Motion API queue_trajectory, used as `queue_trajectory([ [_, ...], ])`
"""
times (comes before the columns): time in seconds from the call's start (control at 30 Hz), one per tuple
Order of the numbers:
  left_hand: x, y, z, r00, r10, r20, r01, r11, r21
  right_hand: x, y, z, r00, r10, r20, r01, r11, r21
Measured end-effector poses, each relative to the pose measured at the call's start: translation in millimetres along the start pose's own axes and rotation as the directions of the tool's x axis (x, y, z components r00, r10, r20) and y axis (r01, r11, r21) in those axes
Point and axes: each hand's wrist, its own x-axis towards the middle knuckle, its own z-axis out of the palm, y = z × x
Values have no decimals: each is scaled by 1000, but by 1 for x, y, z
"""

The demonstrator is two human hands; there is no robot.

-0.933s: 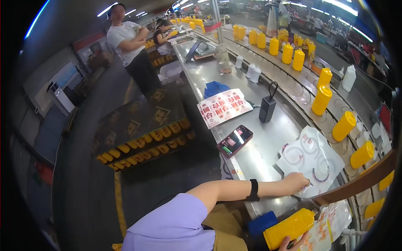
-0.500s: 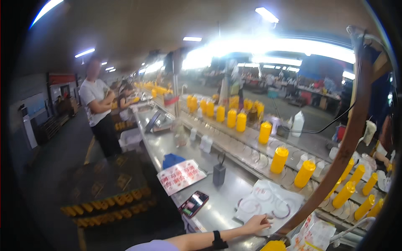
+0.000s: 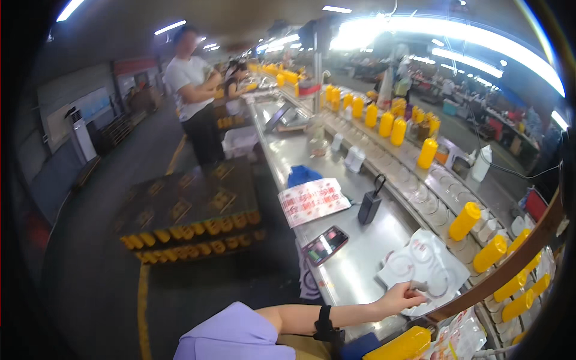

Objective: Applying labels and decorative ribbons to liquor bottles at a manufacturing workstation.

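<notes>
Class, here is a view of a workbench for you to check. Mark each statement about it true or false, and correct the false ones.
1. The left hand is closer to the white printed sheet than to the phone. True.
2. The black wristband is on the right arm. False: it is on the left arm.
3. The phone lies on the metal worktop. True.
4. The large bottles along the conveyor are blue. False: they are yellow.
5. The dark box lies on its side. False: it stands upright, its loop on top.
</notes>
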Motion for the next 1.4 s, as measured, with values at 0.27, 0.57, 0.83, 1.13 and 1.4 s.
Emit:
queue_trajectory([
  [0.27, -63, 9, 60, 988, 50, 146, -23, 984, -178, 12, -69, 5, 946, -312, 88, 319, 943, -93],
  [0.57, -82, 5, 83, 984, 129, 122, -122, 991, -62, 9, -80, 9, 955, -296, 21, 297, 948, -112],
  [0.83, -93, 10, 88, 988, 79, 136, -70, 995, -70, 4, -88, 8, 949, -313, -20, 310, 946, -91],
  [1.13, -111, 110, 51, 543, 836, 77, -785, 472, 400, -2, -63, -11, 955, 290, -54, -248, 888, 386],
  [1.4, -151, 234, 18, 74, 952, -297, -994, 48, -94, -7, -30, -10, 987, 137, -87, -104, 946, 308],
])
